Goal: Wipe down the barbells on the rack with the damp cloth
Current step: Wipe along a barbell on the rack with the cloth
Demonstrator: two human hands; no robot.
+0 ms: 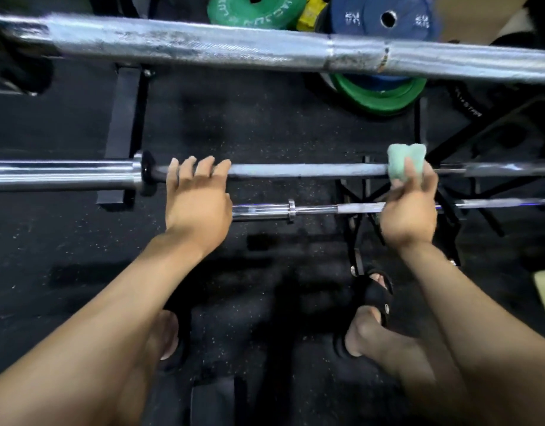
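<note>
Three barbells lie across the view. The middle barbell runs left to right at hand height. My left hand grips its shaft just right of the collar, fingers curled over the top. My right hand holds a pale green cloth wrapped round the same shaft further right. A thicker, worn chrome barbell crosses the top of the view. A lower barbell sits beneath, partly hidden by both hands.
Green, blue and yellow weight plates lie at the back. Black rack legs stand on the speckled black rubber floor. My sandalled feet are below the bars.
</note>
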